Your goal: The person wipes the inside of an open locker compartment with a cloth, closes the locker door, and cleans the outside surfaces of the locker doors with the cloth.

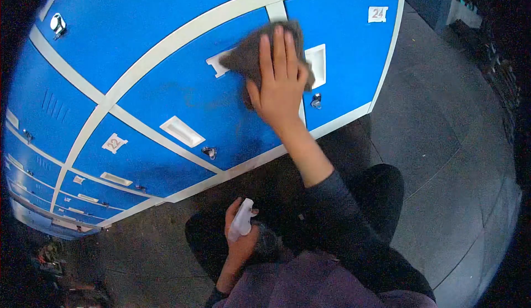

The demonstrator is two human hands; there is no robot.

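My right hand (281, 84) presses a grey-brown cloth (247, 59) flat against the blue locker doors, its fingers pointing up. The cloth lies over the white frame strip between two doors and partly covers a white label holder (217, 64). Low in the view, near my lap, my left hand (241, 241) is wrapped round a spray bottle with a white trigger head (242, 219); the bottle's body is dark and hard to make out. Faint smudges show on the blue door (193, 95) left of the cloth.
Locker door 24 (354, 48) has a recessed white handle (318, 67) and a small lock (316, 101). Left of the cloth are another handle (182, 131), a lock (209, 152) and locker door 22 (138, 147). Grey floor tiles (437, 120) lie at the right.
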